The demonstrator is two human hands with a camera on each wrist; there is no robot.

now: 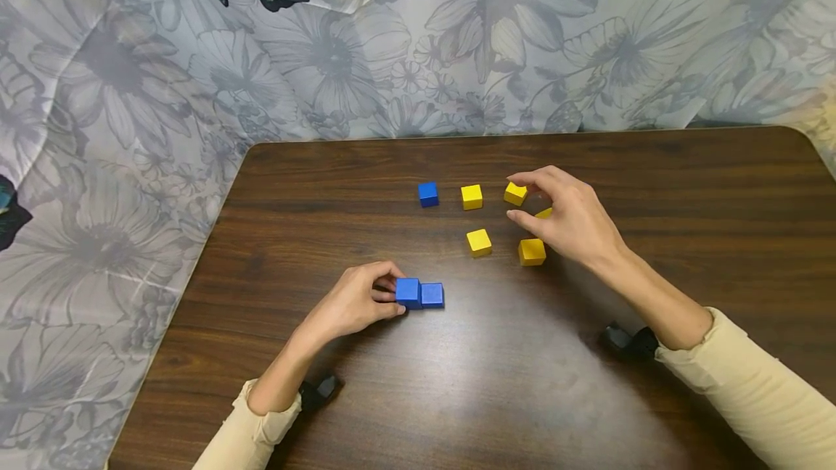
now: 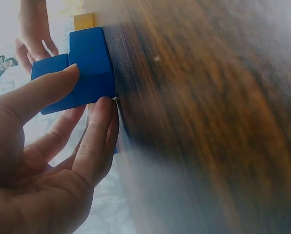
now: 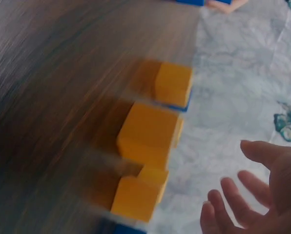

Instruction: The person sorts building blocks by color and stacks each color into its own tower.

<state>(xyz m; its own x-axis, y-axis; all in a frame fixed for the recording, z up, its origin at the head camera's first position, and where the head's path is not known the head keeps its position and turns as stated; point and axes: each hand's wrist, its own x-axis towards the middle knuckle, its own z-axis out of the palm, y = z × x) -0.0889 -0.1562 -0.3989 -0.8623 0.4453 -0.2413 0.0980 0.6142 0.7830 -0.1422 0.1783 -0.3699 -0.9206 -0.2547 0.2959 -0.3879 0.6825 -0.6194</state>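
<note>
On the dark wooden table my left hand (image 1: 355, 299) holds a small group of blue cubes (image 1: 408, 294) between thumb and fingers. One blue cube sits raised at the left, and a lower blue cube (image 1: 432, 296) adjoins it on the right. In the left wrist view the thumb lies across the blue cubes (image 2: 92, 61), with fingers at their other side. My right hand (image 1: 571, 216) hovers over the yellow cubes with thumb and fingers spread apart. It partly covers one yellow cube (image 1: 543, 214); another yellow cube (image 1: 515, 194) shows by its fingertips. The right wrist view shows the hand (image 3: 262, 195) holding nothing.
Farther back stand a blue cube (image 1: 427, 194) and a yellow cube (image 1: 472, 197). Nearer are two more yellow cubes, one in the middle (image 1: 479, 243) and one below the right hand (image 1: 532, 253). A floral cloth (image 1: 405, 64) hangs behind the table's back edge.
</note>
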